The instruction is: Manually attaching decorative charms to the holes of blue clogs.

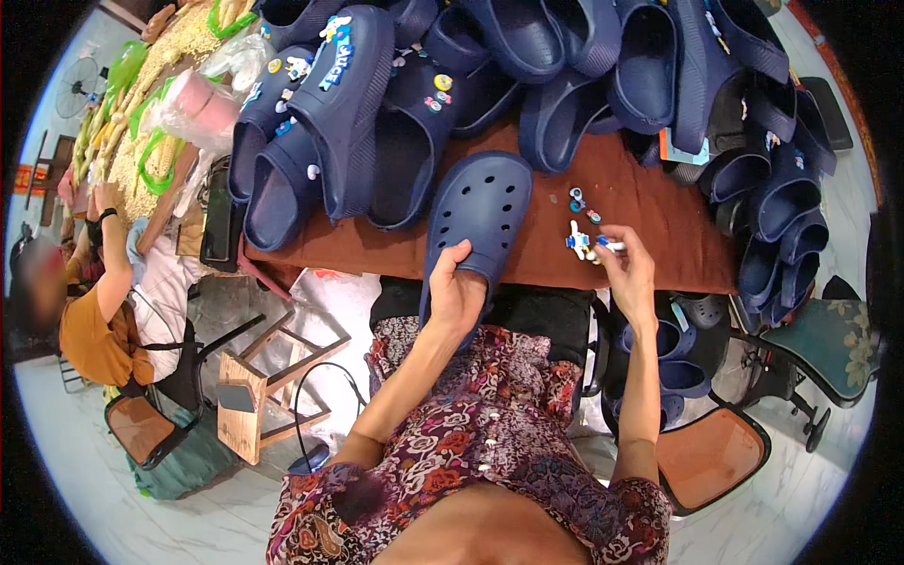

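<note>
Brown cloth covers the table (pixel 650 240) before me, heaped at the far side with navy clogs (pixel 527 56). My left hand (pixel 457 292) is closed around the heel of one navy clog (pixel 480 212), thumb on its rim, which lies flat with its long axis running away from me, toe toward the heap. My right hand (pixel 629 273) sits just right of it, fingertips pinched shut on a small white-and-blue charm (pixel 582 241) close to the clog's right side. Two loose charms (pixel 578 200) lie just beyond, nearer my right hand. At my left, another person works at a second table.
</note>
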Motion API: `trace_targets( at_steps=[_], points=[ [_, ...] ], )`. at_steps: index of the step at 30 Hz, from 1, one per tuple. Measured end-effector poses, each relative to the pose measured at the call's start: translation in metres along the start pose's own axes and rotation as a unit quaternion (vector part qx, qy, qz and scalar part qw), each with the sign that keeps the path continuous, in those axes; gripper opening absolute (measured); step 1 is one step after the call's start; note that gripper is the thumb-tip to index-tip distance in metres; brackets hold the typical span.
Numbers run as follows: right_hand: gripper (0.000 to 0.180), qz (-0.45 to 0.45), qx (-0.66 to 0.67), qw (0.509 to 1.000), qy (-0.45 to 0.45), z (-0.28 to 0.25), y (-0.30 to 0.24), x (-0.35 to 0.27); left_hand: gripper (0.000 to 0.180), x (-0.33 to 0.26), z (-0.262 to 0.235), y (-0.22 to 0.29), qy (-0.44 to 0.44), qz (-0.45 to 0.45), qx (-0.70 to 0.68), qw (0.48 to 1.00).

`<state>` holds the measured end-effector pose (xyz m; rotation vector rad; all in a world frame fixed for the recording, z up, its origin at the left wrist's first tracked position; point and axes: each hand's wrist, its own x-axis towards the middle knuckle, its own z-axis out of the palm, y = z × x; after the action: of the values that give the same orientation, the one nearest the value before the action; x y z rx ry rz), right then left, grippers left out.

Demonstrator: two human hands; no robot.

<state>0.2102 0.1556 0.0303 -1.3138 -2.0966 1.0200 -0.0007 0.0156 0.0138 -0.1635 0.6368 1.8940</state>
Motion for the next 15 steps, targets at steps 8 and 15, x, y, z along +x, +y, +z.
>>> trace_targets(
  at_steps=[8,15],
  points=[
    [0.016,0.048,0.372,0.923,-0.092,0.045,-0.024,-0.002,0.052,-0.001,0.001,-0.004,0.022,0.013,0.032,0.999],
    [0.018,0.117,0.485,0.858,-0.121,0.078,-0.053,0.005,0.047,-0.007,-0.01,-0.011,-0.012,0.008,0.139,0.99]
  ],
)
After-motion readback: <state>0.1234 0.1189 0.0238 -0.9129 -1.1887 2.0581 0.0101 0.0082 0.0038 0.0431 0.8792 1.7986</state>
